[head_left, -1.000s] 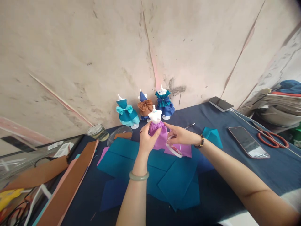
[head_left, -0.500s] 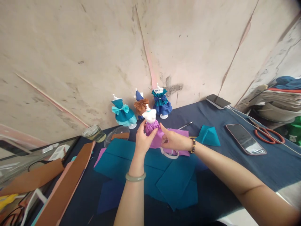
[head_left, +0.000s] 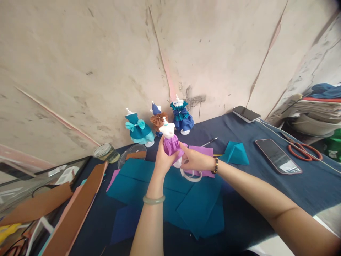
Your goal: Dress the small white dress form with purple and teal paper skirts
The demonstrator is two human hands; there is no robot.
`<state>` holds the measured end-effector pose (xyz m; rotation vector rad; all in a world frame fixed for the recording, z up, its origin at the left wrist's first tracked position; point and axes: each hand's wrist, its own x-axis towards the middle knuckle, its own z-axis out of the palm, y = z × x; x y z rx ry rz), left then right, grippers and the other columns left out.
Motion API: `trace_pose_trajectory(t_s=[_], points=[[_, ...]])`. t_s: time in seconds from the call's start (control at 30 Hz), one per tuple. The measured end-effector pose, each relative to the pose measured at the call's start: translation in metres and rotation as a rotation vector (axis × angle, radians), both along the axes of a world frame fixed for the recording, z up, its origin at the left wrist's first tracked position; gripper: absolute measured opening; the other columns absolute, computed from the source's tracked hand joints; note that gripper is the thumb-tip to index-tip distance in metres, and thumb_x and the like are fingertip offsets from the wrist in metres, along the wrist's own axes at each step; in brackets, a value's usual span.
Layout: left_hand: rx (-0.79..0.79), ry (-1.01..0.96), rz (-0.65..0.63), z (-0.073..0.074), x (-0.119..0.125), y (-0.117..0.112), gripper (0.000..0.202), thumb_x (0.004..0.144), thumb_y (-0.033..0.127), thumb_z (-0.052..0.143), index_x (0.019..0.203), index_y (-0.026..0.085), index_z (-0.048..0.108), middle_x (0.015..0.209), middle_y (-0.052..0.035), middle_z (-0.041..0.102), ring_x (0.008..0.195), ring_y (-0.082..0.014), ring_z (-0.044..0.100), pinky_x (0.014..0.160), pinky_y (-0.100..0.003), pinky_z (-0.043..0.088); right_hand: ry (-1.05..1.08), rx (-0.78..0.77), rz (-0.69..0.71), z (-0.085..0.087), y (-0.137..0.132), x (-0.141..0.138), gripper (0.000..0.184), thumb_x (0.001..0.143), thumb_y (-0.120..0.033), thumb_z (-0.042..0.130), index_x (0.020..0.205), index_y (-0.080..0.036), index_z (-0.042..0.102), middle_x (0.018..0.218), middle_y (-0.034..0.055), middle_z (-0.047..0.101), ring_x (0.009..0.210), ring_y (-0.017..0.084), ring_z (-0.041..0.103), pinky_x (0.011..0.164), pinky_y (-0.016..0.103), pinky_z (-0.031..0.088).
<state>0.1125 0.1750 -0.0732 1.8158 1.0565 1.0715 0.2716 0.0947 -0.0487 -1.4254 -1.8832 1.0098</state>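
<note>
My left hand (head_left: 162, 161) is wrapped round a small white dress mannequin (head_left: 167, 130) with a gathered purple skirt (head_left: 171, 143), its thumb across the skirt's front. My right hand (head_left: 196, 159) pinches the skirt's lower right side; its fingertips are partly hidden. Between the hands shows the mannequin's white round base (head_left: 177, 163). A white ring (head_left: 194, 179), like a tape roll, lies just under my right hand. Purple sheets (head_left: 209, 151) spread behind that hand, and teal sheets (head_left: 157, 192) lie below both hands.
Three dressed mannequins, in teal (head_left: 139, 131), brown (head_left: 159, 119) and blue (head_left: 183, 121), stand by the wall. Nearby are a glass jar (head_left: 106, 153), a clear dish (head_left: 135, 151), a pen (head_left: 210, 141), a folded teal piece (head_left: 236, 153), a phone (head_left: 277, 154), orange-handled scissors (head_left: 303, 151) and brown strips (head_left: 77, 209).
The mannequin has tipped, its top leaning slightly left, and its white base now shows. The skirt's lower part, hanging down before, is gathered up between my hands.
</note>
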Motion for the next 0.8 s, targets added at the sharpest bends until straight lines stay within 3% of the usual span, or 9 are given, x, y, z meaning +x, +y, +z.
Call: trace_pose_trajectory(t_s=[0.13, 0.33, 0.5, 0.67, 0.8], points=[[-0.007, 0.017, -0.029, -0.001, -0.008, 0.004, 0.106, 0.067, 0.034, 0.083, 0.154, 0.026, 0.022, 0.129, -0.0143, 0.061, 0.122, -0.0333, 0.058, 0.104, -0.049, 0.044, 0.089, -0.089, -0.002, 0.015, -0.002, 0.014, 0.11, 0.074, -0.011, 0.063, 0.157, -0.015, -0.01, 0.071, -0.0039, 0.069, 0.058, 0.012, 0.061, 0.054, 0.022, 0.046], [-0.009, 0.041, -0.068, 0.0, -0.008, 0.003, 0.103, 0.071, 0.036, 0.079, 0.155, 0.026, 0.02, 0.13, -0.015, 0.06, 0.124, -0.032, 0.057, 0.106, -0.05, 0.042, 0.308, -0.24, -0.008, 0.033, -0.005, 0.041, 0.112, 0.077, -0.014, 0.067, 0.156, -0.014, -0.011, 0.079, 0.0002, 0.072, 0.067, 0.014, 0.068, 0.061, 0.024, 0.054], [-0.02, 0.045, -0.076, 0.0, -0.008, 0.002, 0.101, 0.072, 0.035, 0.079, 0.154, 0.027, 0.021, 0.142, -0.0165, 0.052, 0.129, -0.0323, 0.053, 0.108, -0.049, 0.041, 0.44, -0.342, 0.0, 0.023, 0.002, 0.05, 0.111, 0.075, -0.011, 0.068, 0.157, -0.014, -0.006, 0.073, -0.0041, 0.07, 0.064, 0.011, 0.066, 0.059, 0.021, 0.053], [0.002, 0.018, -0.098, -0.009, -0.007, 0.007, 0.102, 0.07, 0.036, 0.081, 0.153, 0.027, 0.023, 0.155, -0.0166, 0.038, 0.136, -0.0329, 0.046, 0.111, -0.048, 0.039, 0.448, -0.336, 0.058, 0.005, 0.01, 0.033, 0.113, 0.075, -0.007, 0.065, 0.155, -0.014, -0.015, 0.068, -0.0058, 0.069, 0.061, 0.012, 0.067, 0.058, 0.022, 0.053], [-0.021, -0.006, -0.078, -0.015, -0.002, 0.006, 0.109, 0.066, 0.035, 0.084, 0.154, 0.026, 0.02, 0.158, -0.016, 0.032, 0.143, -0.033, 0.037, 0.114, -0.047, 0.035, 0.411, -0.319, 0.113, -0.003, 0.009, 0.02, 0.11, 0.074, -0.007, 0.065, 0.155, -0.015, -0.008, 0.068, -0.0051, 0.068, 0.059, 0.014, 0.067, 0.053, 0.022, 0.051]])
